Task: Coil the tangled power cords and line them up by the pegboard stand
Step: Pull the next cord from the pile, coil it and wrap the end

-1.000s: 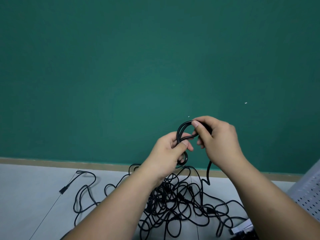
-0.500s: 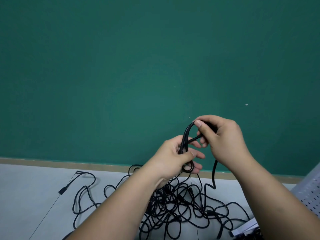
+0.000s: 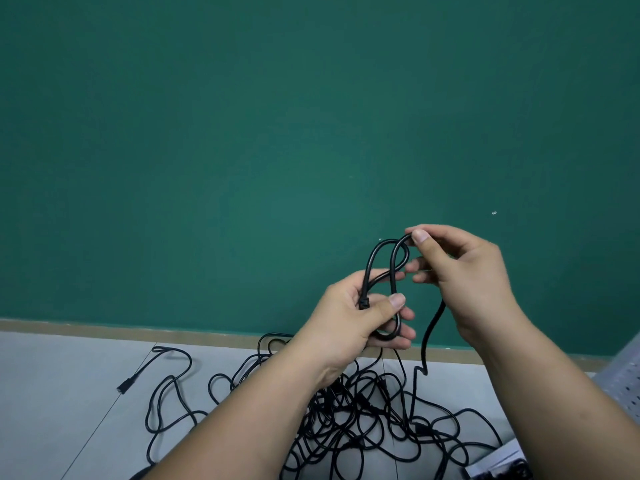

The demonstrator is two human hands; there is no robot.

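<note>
In front of the green wall (image 3: 242,133), the left hand (image 3: 349,317) grips small loops of a black power cord (image 3: 369,263), the right hand (image 3: 464,275) pinching its top bend; the tangled cords (image 3: 363,420) lie on the floor (image 3: 52,393) below.

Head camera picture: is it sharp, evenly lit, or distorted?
Head view: the left hand, right hand and thin black power cord look sharp; light is soft and even, no glare on the dark green wall; the tan baseboard bows slightly, wide-angle.
</note>
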